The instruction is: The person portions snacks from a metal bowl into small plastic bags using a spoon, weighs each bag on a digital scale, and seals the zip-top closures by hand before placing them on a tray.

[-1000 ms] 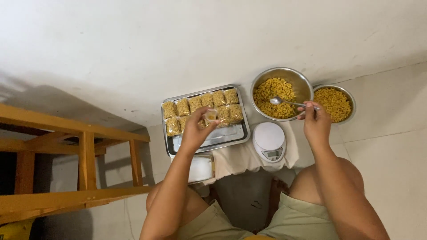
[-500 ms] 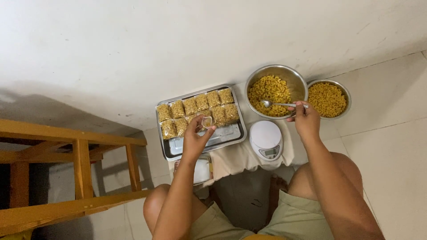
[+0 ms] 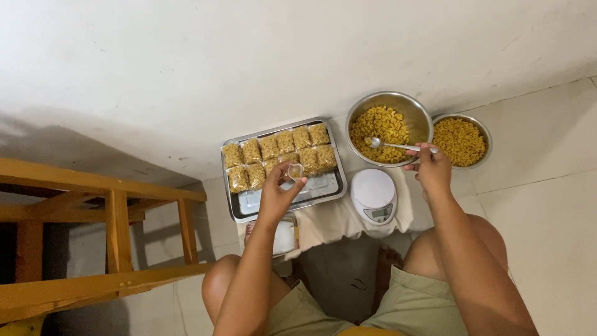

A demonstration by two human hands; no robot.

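Pale tiled floor [image 3: 547, 205] — white wall [image 3: 249, 62]

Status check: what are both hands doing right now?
Left hand holds small clear bag over tray. Right hand holds spoon in pasta bowl. Nothing in the way.

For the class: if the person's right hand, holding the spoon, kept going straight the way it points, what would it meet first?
The right hand points its spoon leftwards, the bowl already over the yellow macaroni in the larger steel bowl. Going on, it would probably meet that macaroni first, though height above it is unclear.
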